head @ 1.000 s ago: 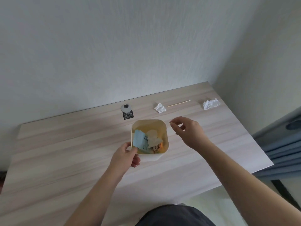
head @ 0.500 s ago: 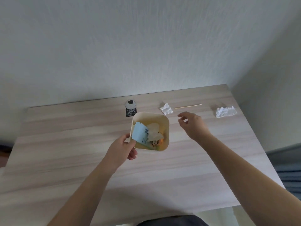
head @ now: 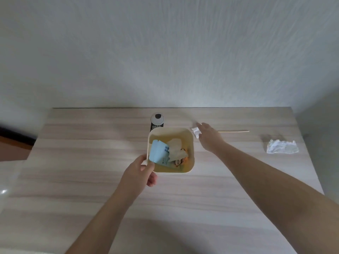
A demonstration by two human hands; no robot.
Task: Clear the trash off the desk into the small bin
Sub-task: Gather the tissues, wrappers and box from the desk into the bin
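Left hand point(head: 139, 171): grips near rim of small square cream plastic bin point(head: 190, 143).
Right hand point(head: 208, 134): fingers touching small crumpled white paper scrap point(head: 195, 131); grip unclear.

At 12 o'clock, behind my tabletop point(head: 73, 180): textured white wall point(head: 165, 52). At 9 o'clock: dark baseboard point(head: 14, 133), brown floor point(head: 12, 149).

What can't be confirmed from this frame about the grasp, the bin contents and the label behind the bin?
- Right hand on the small tissue: fingertips motion-blurred, so closure is unclear.
- Black label: lower part hidden behind the bin rim.
- Bin contents: the blue card covers what lies beneath; its print is too small.
- Left hand: fingers under the bin are hidden.
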